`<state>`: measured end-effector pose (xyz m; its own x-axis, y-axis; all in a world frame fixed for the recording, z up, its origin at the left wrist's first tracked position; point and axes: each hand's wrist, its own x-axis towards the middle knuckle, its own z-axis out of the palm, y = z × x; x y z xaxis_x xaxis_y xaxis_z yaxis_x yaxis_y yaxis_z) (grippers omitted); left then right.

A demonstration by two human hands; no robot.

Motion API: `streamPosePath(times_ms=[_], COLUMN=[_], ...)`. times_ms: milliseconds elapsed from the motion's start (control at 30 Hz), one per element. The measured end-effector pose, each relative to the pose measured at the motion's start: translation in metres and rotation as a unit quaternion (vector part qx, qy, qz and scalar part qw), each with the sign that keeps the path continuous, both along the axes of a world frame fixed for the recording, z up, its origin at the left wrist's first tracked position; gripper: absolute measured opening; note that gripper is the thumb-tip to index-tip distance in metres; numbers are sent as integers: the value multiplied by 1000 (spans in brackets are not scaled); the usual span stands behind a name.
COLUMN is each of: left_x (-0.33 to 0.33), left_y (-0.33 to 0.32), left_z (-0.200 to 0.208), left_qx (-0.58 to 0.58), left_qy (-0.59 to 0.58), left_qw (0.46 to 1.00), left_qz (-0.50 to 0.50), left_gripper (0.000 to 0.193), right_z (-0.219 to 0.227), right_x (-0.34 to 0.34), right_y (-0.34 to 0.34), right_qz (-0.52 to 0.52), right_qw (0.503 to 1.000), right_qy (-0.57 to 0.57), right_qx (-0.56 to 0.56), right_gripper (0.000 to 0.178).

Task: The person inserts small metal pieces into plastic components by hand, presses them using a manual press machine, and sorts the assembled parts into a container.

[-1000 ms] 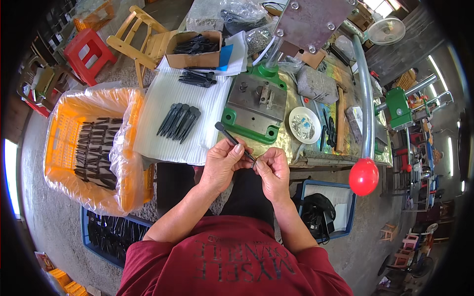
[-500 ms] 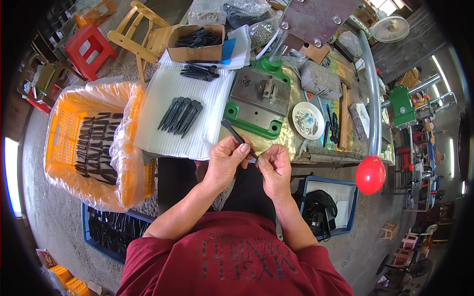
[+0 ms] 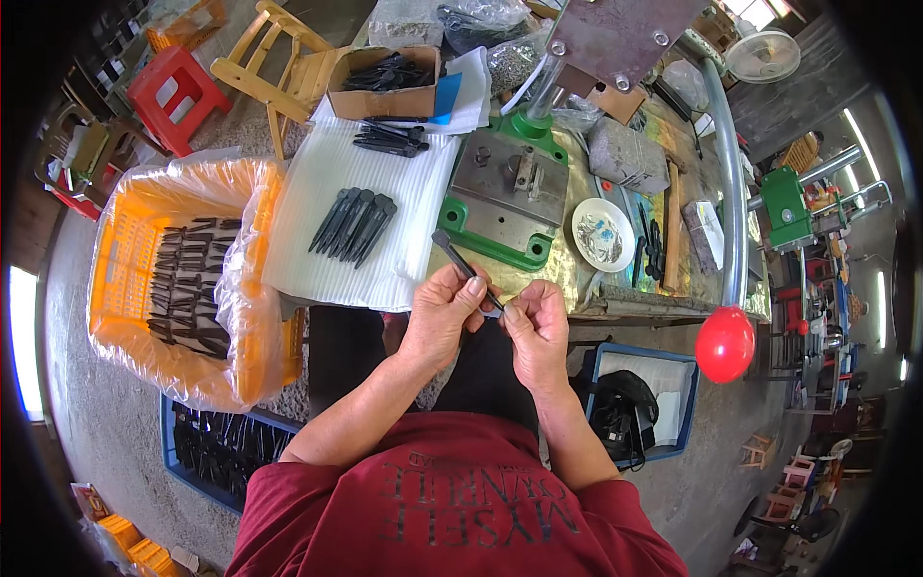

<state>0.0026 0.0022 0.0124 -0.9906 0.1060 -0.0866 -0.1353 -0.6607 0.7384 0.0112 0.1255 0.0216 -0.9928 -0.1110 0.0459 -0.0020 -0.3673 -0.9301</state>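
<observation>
from where i stand, the slim black piece (image 3: 454, 253) is up in the person's hands, just in front of the bench's near edge, slanting with its broader, blunt end toward the press. the left hand (image 3: 446, 310) is curled, thumb pressing the shaft against bent fingers; the right hand (image 3: 536, 332) is pinched, thumb to fingertip, at the lower end, though i can't tell exactly what sits in that pinch.

beyond, a ribbed white foam sheet (image 3: 290, 267) carries tapered black pieces (image 3: 352, 227) side by side, and a brown cardboard box (image 3: 387, 103) is heaped with more. the press's green metal base (image 3: 481, 247) bears a scuffed steel plate (image 3: 510, 197); its smooth pipe lever (image 3: 730, 192) comes down at the right, ending in a glossy red ball (image 3: 725, 344). a round white dish (image 3: 625, 254) holds small silvery bits.

to the left, crinkled clear plastic (image 3: 248, 332) drapes over a yellow lattice crate (image 3: 117, 260), covering part of it. the press's bolted upper plate (image 3: 620, 38) blocks some of the bench's far end.
</observation>
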Motion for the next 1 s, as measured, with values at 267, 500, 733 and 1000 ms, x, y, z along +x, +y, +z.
streamPosePath(times_ms=[267, 500, 733, 1000], left_x=[2, 0, -2, -4], left_y=[2, 2, 0, -1], left_z=[3, 4, -1, -1], left_qx=[-10, -29, 21, 4], left_qy=[-17, 1, -54, -40], left_qw=[1000, 998, 997, 998], left_qz=[24, 49, 44, 49], left_gripper=[6, 9, 12, 10], right_z=[-2, -2, 1, -3], right_x=[-3, -4, -4, -3], right_y=[-1, -1, -1, 0], right_qz=[0, -11, 19, 24], right_qw=[1000, 1000, 998, 993], right_qy=[-7, -17, -64, -31], right_qx=[-7, -15, 6, 109], right_gripper=[21, 20, 10, 9])
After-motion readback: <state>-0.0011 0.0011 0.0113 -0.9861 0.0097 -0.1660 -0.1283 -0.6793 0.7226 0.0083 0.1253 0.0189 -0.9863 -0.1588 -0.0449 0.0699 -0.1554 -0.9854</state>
